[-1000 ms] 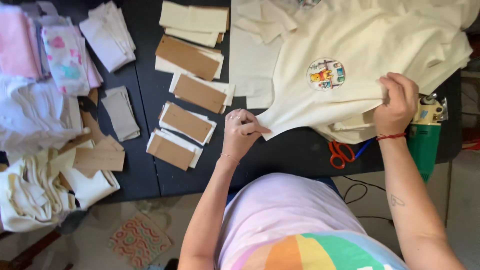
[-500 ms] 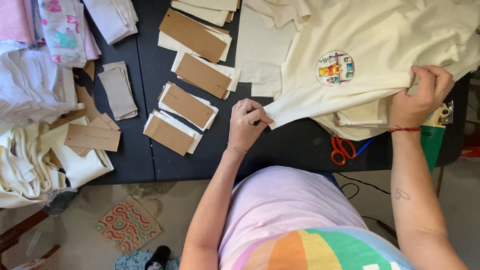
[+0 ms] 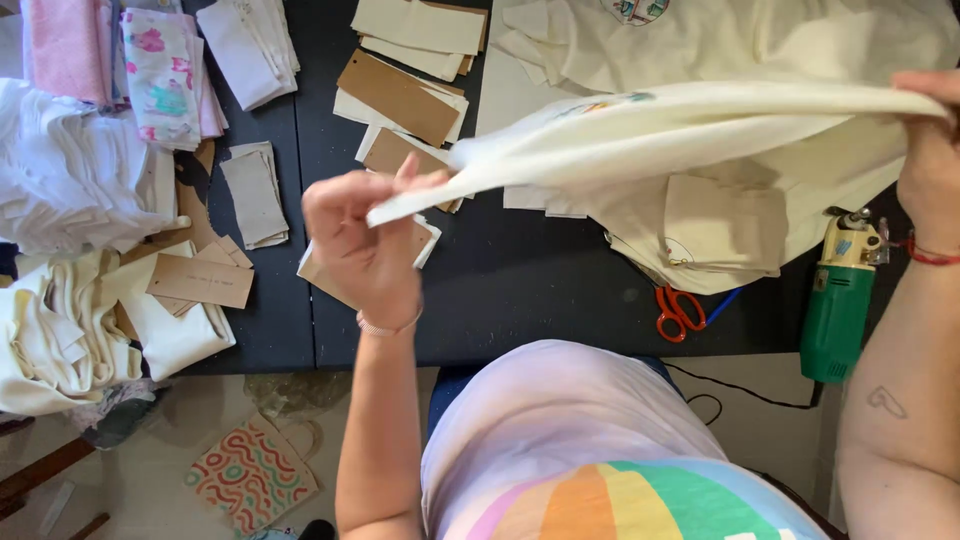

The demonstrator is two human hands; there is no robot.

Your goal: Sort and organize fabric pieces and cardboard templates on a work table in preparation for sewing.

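Cream cloth garment (image 3: 700, 125) stretched above the black table (image 3: 530, 290), left hand (image 3: 365, 245) and right hand (image 3: 930, 150) each pinching an end

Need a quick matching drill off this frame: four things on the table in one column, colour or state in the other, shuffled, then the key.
Things:
1. scissors
2. power tool
3. cream garment
4. card tag

Descriptions:
A. brown, lying flat at the table's left
B. lifted and stretched between left hand and right hand
C. orange handles
D. green body, at the table's right edge

Pairs: 1-C, 2-D, 3-B, 4-A
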